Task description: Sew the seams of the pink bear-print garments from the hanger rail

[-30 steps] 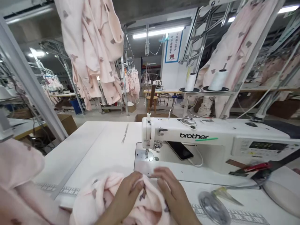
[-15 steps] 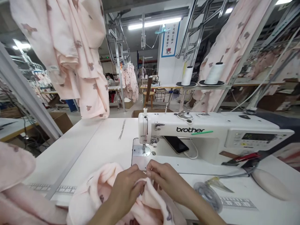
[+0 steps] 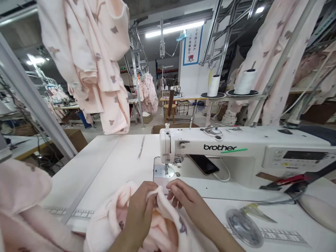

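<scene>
A pale pink garment point(image 3: 101, 224) with small brown motifs lies bunched on the table's front edge, a raised fold of its edge between my hands. My left hand point(image 3: 140, 208) pinches this fold between thumb and fingers. Just right of it, my right hand point(image 3: 187, 197) holds its fingers bent and apart, with no cloth visibly gripped; its fingertips are close to the fold. Beyond both hands stand the needle and presser foot point(image 3: 167, 170) of a white sewing machine point(image 3: 249, 140), with no cloth under the foot.
A phone point(image 3: 204, 164) with a white cable lies behind the machine's arm. Right of my hands are a clear bobbin case-like disc point(image 3: 244, 227) and red-handled snips point(image 3: 292, 179). Pink garments point(image 3: 91, 63) hang at left; thread cones point(image 3: 245, 82) stand behind.
My right hand has let go of the fold and moved slightly off it, its fingers spreading. My left hand keeps its pinch. The whole view has shifted a little to the left.
</scene>
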The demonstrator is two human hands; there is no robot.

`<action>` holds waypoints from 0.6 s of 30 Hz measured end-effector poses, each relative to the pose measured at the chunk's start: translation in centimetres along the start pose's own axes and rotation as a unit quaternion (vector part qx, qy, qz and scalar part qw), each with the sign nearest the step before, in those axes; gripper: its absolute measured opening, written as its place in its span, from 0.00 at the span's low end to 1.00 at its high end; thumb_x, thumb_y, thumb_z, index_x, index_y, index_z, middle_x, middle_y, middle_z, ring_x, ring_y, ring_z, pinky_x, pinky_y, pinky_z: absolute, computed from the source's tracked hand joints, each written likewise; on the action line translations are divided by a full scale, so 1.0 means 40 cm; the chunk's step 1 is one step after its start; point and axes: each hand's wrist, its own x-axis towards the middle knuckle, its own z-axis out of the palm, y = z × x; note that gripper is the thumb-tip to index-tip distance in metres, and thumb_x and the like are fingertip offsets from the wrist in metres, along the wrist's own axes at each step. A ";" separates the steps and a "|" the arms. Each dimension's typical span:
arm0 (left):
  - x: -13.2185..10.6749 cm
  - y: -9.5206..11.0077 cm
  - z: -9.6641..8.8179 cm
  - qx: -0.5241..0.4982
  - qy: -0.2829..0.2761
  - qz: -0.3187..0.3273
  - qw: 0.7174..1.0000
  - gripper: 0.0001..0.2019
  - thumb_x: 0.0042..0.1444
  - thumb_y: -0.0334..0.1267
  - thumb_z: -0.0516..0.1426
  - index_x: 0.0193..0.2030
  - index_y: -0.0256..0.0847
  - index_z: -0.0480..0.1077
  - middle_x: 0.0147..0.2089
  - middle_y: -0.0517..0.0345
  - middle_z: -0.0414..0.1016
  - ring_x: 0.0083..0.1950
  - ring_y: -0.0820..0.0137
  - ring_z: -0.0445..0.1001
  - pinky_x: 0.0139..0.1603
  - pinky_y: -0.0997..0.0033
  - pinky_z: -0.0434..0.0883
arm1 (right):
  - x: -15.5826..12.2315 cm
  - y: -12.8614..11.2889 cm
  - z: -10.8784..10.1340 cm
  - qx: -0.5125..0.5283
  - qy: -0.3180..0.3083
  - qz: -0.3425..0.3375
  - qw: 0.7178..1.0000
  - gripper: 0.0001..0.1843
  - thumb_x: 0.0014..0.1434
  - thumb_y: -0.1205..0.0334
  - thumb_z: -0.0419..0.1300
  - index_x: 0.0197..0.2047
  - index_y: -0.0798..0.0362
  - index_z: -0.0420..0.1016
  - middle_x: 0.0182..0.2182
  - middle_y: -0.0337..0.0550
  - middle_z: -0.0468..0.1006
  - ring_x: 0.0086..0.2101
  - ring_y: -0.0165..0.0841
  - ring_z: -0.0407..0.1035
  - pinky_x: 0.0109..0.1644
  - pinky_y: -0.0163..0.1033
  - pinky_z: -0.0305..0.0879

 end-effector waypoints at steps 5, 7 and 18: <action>0.013 0.016 0.008 -0.010 0.022 -0.016 1.000 0.06 0.57 0.36 0.49 0.38 0.40 0.64 0.36 0.56 0.69 0.38 0.70 0.69 0.38 0.70 0.68 | -0.024 -0.023 0.026 -0.257 0.084 -0.037 0.962 0.13 0.59 0.50 0.51 0.29 0.50 0.64 0.22 0.34 0.68 0.24 0.31 0.61 0.28 0.34 0.50; 0.024 0.033 -0.001 -0.110 -0.027 -0.114 0.987 0.11 0.56 0.39 0.52 0.46 0.41 0.62 0.37 0.57 0.67 0.32 0.72 0.69 0.32 0.72 0.70 | -0.016 -0.012 0.022 -0.243 0.064 -0.076 0.965 0.14 0.63 0.54 0.45 0.30 0.50 0.63 0.23 0.34 0.69 0.25 0.31 0.62 0.28 0.34 0.51; 0.111 0.046 -0.032 -0.013 -0.166 -0.158 0.973 0.12 0.53 0.39 0.54 0.42 0.43 0.75 0.37 0.60 0.77 0.40 0.68 0.74 0.40 0.73 0.70 | 0.021 0.016 -0.021 -0.238 0.087 -0.082 0.964 0.10 0.61 0.58 0.50 0.34 0.48 0.71 0.29 0.34 0.74 0.30 0.31 0.67 0.32 0.34 0.55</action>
